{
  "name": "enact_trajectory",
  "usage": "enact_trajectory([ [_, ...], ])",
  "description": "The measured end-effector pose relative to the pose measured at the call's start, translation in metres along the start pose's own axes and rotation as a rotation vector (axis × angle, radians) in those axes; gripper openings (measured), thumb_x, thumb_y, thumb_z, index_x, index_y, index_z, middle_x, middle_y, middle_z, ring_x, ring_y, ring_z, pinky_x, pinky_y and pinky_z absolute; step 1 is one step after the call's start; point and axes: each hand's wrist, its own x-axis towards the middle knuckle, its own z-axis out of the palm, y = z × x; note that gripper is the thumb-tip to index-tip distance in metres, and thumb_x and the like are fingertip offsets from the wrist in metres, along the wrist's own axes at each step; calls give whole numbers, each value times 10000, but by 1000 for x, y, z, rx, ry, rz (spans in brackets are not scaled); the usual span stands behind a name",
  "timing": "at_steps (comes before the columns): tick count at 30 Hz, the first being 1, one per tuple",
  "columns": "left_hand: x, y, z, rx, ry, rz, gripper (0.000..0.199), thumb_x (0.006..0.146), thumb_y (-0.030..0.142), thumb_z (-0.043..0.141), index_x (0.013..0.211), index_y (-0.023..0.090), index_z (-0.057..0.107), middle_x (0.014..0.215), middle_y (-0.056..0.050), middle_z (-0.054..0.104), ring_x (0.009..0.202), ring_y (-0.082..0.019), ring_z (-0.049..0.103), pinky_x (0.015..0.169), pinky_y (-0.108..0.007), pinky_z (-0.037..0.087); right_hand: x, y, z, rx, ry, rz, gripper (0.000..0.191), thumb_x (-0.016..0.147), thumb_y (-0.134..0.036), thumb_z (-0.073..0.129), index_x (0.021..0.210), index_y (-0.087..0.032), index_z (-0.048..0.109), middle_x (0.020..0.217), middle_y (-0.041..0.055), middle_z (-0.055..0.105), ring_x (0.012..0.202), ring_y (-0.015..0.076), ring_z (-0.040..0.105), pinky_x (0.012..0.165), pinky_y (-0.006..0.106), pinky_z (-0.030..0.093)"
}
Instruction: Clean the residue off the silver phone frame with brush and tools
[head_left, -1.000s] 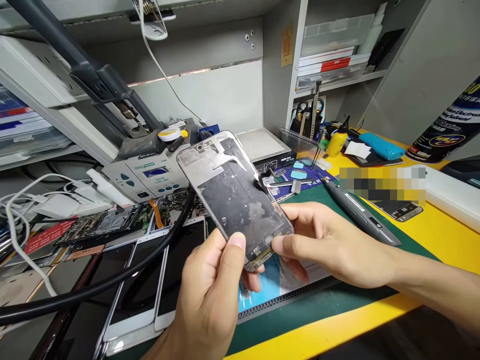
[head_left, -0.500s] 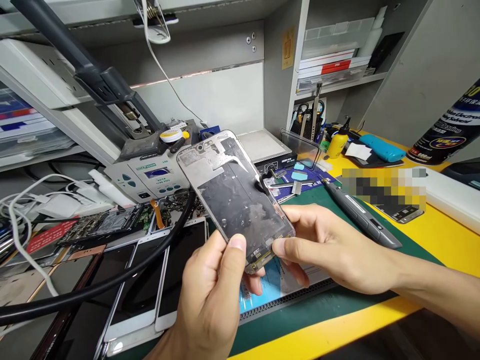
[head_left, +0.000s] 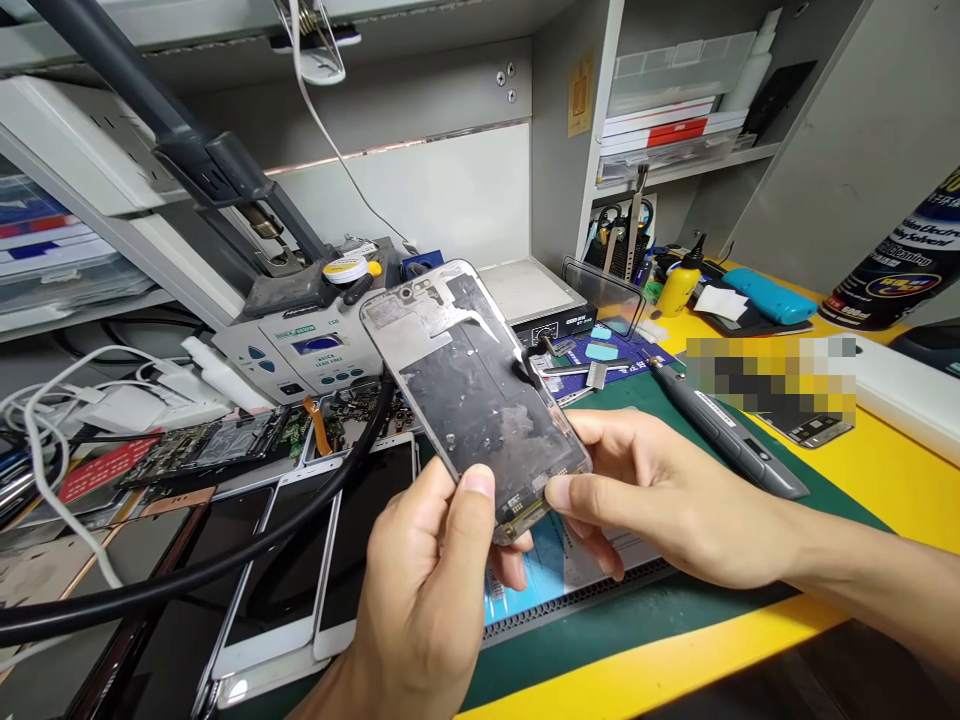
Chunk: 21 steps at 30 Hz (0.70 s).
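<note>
One phone panel (head_left: 499,400), inner side exposed, pale flecks (head_left: 451,438) present; left hand (head_left: 427,590) and right hand (head_left: 675,515) pinching its near end.

Shows L hand (head_left: 424,590) and R hand (head_left: 667,500), both bare, w/ smooth backs and slim, rounded fingers. On L hand, has a broad thumb (head_left: 469,530) w/ a short, rounded thumbnail (head_left: 479,480), plain & w/ a slight gloss, plus fine creases at the knuckle. On R hand, has a long R thumb (head_left: 607,500), likewise creased at the joint; can't make out nail detail clearly. Bares R wrist (head_left: 787,540) and R forearm (head_left: 877,570), slender & smooth, out to the pic. edge. Bares L wrist (head_left: 341,665) too, w/ only a short bit of L forearm (head_left: 315,700) in view, cut off at btm. edge.
</note>
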Motion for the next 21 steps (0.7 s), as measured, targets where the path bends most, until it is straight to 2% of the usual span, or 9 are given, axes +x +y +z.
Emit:
enact_trajectory([
  [7, -2, 5, -3, 7, -12, -23, 365, 982, 478, 522, 758, 204, 607, 639, 6, 644, 522, -123, 589, 504, -231, 481, 1, 1, 2, 16, 1, -6, 145, 971, -302, 613, 921, -169, 584, 795, 14, 694, 527, 88, 539, 498, 225, 456],
  [9, -1, 5, -2, 19, -32, -27, 330, 972, 465, 546, 797, 195, 621, 646, 4, 640, 537, -127, 590, 512, -240, 486, 0, 1, 3, 11, 23, -4, 142, 966, -301, 626, 936, -171, 576, 756, -6, 684, 485, 67, 517, 491, 204, 462],
  [13, -1, 4, 0, 40, -42, -44, 255, 943, 418, 609, 819, 196, 595, 603, 18, 614, 562, -135, 597, 547, -245, 496, -2, 3, 6, 0, 78, 8, 169, 919, -266, 697, 872, -177, 561, 585, -59, 605, 453, 65, 512, 481, 174, 459],
  [21, 2, 9, -1, -16, -57, -64, 173, 877, 312, 649, 773, 195, 577, 558, 34, 602, 507, -113, 542, 505, -222, 465, -3, 3, 9, 9, 46, -15, 128, 905, -167, 697, 894, -184, 571, 607, -74, 626, 455, 49, 528, 459, 127, 452],
])
